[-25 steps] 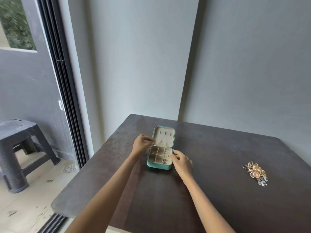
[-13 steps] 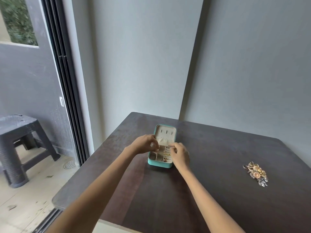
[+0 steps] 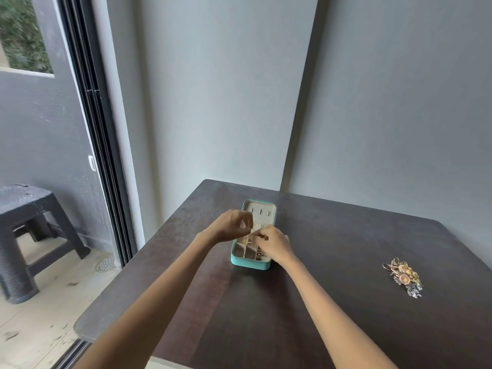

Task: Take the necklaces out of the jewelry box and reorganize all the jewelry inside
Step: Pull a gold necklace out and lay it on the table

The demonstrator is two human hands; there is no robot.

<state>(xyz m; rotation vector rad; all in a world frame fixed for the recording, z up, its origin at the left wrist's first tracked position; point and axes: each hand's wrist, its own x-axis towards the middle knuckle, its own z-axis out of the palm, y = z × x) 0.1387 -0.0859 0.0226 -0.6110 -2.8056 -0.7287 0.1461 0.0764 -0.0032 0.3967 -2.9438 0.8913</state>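
While both bare forearms reach forward over the dark table (image 3: 332,315), the hands meet above the open box (image 3: 250,261). Right hand (image 3: 274,245) hovers over the box's right compartments, fingers curled down and pinched together at something gold; too small to tell what it is. Left hand (image 3: 231,225) is higher, over the box's left rear, thumb and forefinger tips drawn close as if pinching; can't tell if anything is between them. Box is teal outside, cream inside, sits mid-table, tray split into small compartments with gold bits in several. Its lid (image 3: 259,213) stands tilted back behind the hands, cream lining with small tabs showing. Jewelry pile (image 3: 403,276), gold and silver pieces tangled, lies on the table well apart to the right of the box. Beyond the table, plain grey walls meet at a corner. At left, a dark sliding door frame (image 3: 95,129), and past it a dark stool (image 3: 29,222) on a light floor.
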